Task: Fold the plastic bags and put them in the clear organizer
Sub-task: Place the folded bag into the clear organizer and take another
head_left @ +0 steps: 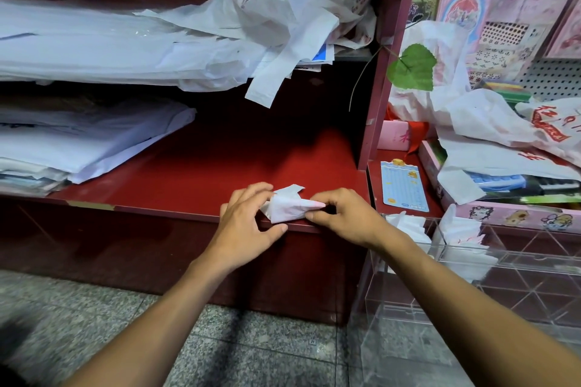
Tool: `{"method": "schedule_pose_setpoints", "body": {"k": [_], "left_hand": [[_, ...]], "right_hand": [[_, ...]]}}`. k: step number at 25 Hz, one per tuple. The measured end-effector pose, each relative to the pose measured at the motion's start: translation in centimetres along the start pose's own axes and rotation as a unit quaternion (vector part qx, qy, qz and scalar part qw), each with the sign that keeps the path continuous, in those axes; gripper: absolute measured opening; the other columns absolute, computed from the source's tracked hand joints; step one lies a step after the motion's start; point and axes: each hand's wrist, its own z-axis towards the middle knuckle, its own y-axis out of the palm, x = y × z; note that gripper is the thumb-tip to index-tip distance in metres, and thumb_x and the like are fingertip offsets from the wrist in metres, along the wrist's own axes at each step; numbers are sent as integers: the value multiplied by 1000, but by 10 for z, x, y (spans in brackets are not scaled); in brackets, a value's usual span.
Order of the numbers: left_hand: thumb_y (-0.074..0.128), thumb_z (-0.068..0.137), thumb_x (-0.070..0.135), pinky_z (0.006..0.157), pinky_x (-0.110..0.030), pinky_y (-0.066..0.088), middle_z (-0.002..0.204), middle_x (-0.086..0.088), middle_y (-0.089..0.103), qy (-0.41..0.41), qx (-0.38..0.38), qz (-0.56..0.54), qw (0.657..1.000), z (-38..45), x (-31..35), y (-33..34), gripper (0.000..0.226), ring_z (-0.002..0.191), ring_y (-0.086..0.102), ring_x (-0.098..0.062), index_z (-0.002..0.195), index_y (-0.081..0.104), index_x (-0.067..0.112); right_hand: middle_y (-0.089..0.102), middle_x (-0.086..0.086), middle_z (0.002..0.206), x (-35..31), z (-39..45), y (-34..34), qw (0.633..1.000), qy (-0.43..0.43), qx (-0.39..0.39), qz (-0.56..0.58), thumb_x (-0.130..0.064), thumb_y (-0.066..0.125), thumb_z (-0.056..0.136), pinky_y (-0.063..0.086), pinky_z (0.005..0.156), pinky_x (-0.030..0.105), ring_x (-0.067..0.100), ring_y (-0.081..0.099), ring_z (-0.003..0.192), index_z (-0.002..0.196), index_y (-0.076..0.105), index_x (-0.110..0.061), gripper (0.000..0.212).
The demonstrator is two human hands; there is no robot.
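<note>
Stacked flat bags [78,141] wait leftward on the red shelf [188,179]. At its front edge, for firm backing, the left hand [248,223] pinches the small folded bag [287,206]; the right hand [339,214] pinches its tip, tightening it. The clear organizer [471,264] sits rightward, within reach.

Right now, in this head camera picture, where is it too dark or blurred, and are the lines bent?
Head view: the upper shelf recess is almost black; the bottom-left corner is blurred; the wide lens bows the red shelf edge; the clear organizer shows faint reflections; the folded bag and both hands are sharp.
</note>
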Motion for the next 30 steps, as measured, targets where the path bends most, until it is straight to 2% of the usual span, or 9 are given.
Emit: {"method": "schedule_pose_setpoints", "body": {"k": [5, 9, 13, 17, 21, 24, 26, 28, 30], "left_hand": [[66, 72, 43, 101, -27, 25, 126, 11, 56, 0, -78, -29, 997, 0, -2, 4, 60, 120, 48, -11, 127, 43, 48], [67, 65, 49, 106, -44, 41, 117, 13, 64, -29, -57, -108, 992, 1, 0, 4, 58, 112, 59, -6, 121, 49, 49], [68, 71, 51, 104, -44, 42, 94, 15, 73, -89, 1, -185, 979, 3, 6, 2, 53, 105, 64, -7, 120, 48, 49], [73, 83, 21, 87, -24, 45, 98, 14, 67, -111, 16, -216, 970, 5, 13, 4, 59, 98, 61, 2, 131, 47, 42], [69, 81, 4, 74, -25, 53, 114, 13, 54, -102, 33, -224, 969, 8, 12, 7, 70, 93, 63, -6, 126, 44, 52], [71, 80, 8, 85, -23, 43, 116, 15, 54, -46, 42, -135, 989, 7, 10, 8, 58, 99, 56, -9, 124, 54, 42], [70, 79, 33, 94, -27, 32, 126, 20, 52, 22, 12, -15, 1000, 5, 9, 7, 43, 113, 44, -7, 121, 62, 34], [70, 77, 52, 98, -29, 24, 135, 23, 49, 56, -63, 75, 994, 2, 6, 9, 53, 124, 36, -7, 126, 62, 33], [76, 78, 40, 94, -30, 23, 130, 21, 54, 72, -59, 109, 990, 1, 2, 11, 52, 122, 41, -12, 127, 61, 32]], "right_hand": [[71, -5, 85, -3, -1, -1, 1000, 3, -14, 18, -22, 68, 88, 51, 82, 42, 15, 65, 84, 88, 72, -25, 5], [68, -2, 79, -5, -1, -2, 998, 24, 16, 56, -25, 69, 88, 49, 77, 40, 8, 58, 72, 79, 66, -39, 17], [71, -5, 84, -5, 6, 7, 994, 68, 43, 80, -27, 65, 87, 54, 79, 43, 13, 65, 78, 101, 67, -23, 15], [72, -7, 92, -7, 11, 12, 995, 86, 37, 42, -33, 63, 90, 54, 81, 43, 16, 67, 85, 108, 67, -23, 21], [72, -5, 101, -7, 13, 14, 991, 116, 54, 37, -31, 64, 91, 53, 84, 41, 17, 66, 92, 114, 66, -22, 25], [69, -1, 115, -8, 16, 18, 986, 150, 77, 1, -33, 66, 88, 51, 91, 39, 22, 64, 104, 125, 59, -22, 39], [64, 0, 119, -12, 15, 21, 980, 167, 98, -37, -31, 69, 86, 49, 89, 36, 24, 62, 107, 128, 52, -21, 47], [55, 0, 118, -17, 13, 24, 977, 139, 124, -107, -31, 69, 85, 48, 83, 36, 25, 56, 105, 123, 48, -22, 45], [47, -5, 120, -19, 8, 23, 981, 70, 102, -147, -41, 64, 89, 44, 85, 38, 21, 48, 105, 118, 54, -26, 34]]}}
